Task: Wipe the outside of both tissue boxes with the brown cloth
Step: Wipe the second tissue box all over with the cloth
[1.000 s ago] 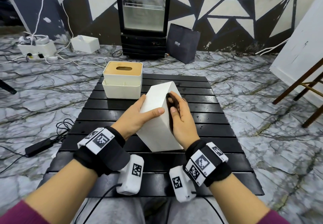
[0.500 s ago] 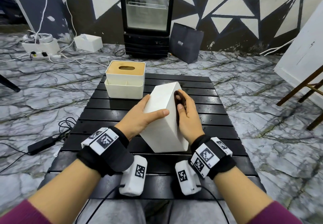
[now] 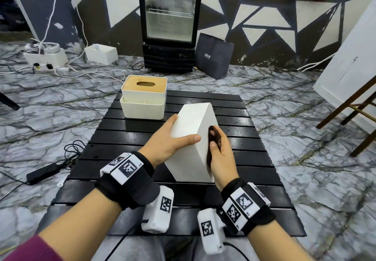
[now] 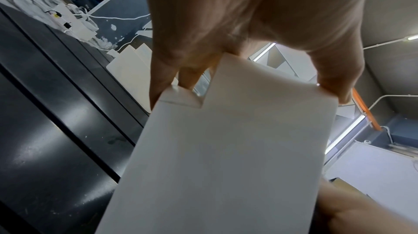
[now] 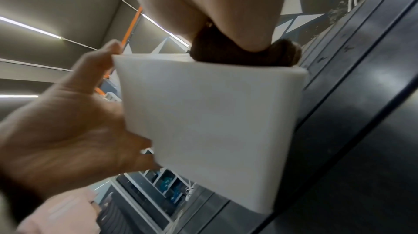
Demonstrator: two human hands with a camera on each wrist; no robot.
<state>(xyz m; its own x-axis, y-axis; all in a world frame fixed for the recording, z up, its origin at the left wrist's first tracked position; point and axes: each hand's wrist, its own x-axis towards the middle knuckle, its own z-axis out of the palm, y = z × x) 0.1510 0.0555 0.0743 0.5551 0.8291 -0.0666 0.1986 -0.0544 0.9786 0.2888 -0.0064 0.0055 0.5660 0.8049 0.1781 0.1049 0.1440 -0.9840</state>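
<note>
A plain white tissue box (image 3: 192, 138) (image 4: 226, 157) (image 5: 210, 123) stands tilted on one edge in the middle of the black slatted table (image 3: 132, 134). My left hand (image 3: 173, 138) (image 5: 68, 130) grips its left face, thumb across the near face and fingers behind. My right hand (image 3: 218, 154) holds the brown cloth (image 3: 212, 136) (image 5: 239, 54) bunched against the box's right side. The second tissue box (image 3: 144, 95), cream with a wooden slotted lid, sits upright at the table's far left.
A glass-door fridge (image 3: 169, 22) and a dark paper bag (image 3: 213, 56) stand beyond the table. Cables, a power strip (image 3: 48, 68) and a white box (image 3: 101, 54) lie on the marble floor to the left. A wooden chair's legs (image 3: 350, 106) stand at right.
My right hand with the cloth has slid down the box's right side toward me. The left hand keeps its grip and the box stays tilted.
</note>
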